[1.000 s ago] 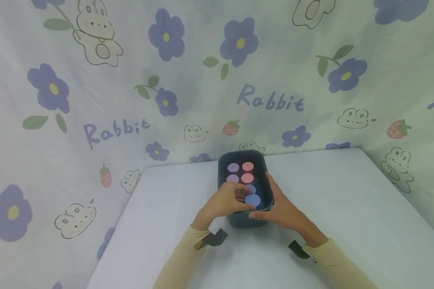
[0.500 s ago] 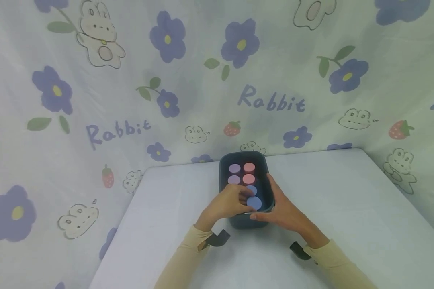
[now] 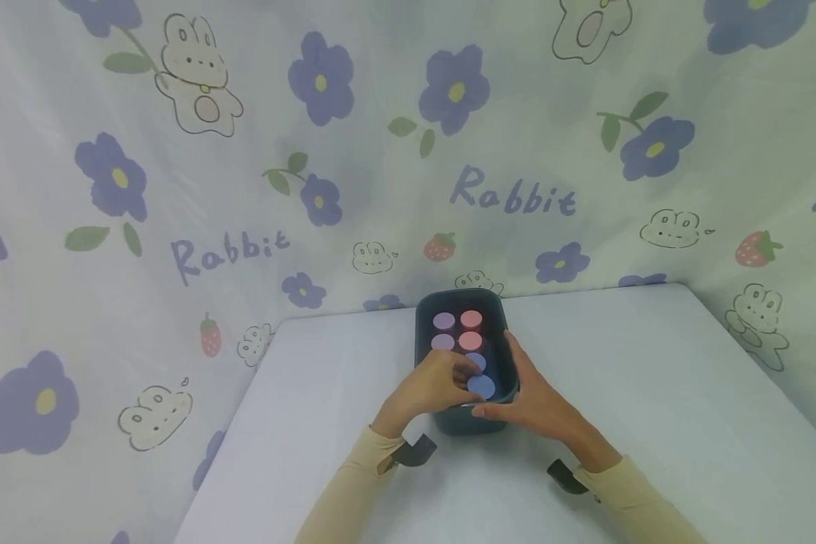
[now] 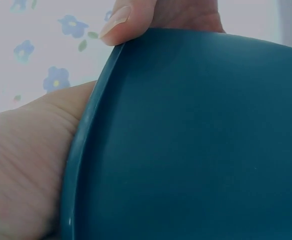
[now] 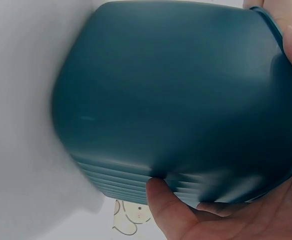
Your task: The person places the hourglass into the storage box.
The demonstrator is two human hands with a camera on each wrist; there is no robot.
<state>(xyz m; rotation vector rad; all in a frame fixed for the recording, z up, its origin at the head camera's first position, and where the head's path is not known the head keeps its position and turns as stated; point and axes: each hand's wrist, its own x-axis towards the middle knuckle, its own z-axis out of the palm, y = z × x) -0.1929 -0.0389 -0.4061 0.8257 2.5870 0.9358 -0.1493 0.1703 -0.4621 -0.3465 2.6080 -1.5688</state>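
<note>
A dark teal plastic bin [image 3: 467, 420] stands on the white table, holding round flat-topped pieces. Two purple pieces [image 3: 443, 321] and two pink pieces [image 3: 471, 319] sit toward its far end, with a blue piece [image 3: 476, 362] nearer. My left hand [image 3: 430, 383] reaches over the left rim, thumb and curled fingers pinching the nearest blue round piece [image 3: 480, 387]. The bin's wall hides these fingertips in the left wrist view. My right hand [image 3: 542, 400] grips the bin's near right corner, its thumb along the near rim and its fingers [image 5: 161, 197] against the ribbed side wall.
The white tabletop [image 3: 625, 363] spreads out on both sides of the bin. Behind and to the sides hangs a pale cloth [image 3: 381, 166] printed with flowers, rabbits and strawberries; the bin's far end is close to it.
The nearest blue piece and the left hand have shifted slightly toward the bin's near end. The right hand keeps its grip. The whole head view has drifted slightly down and right.
</note>
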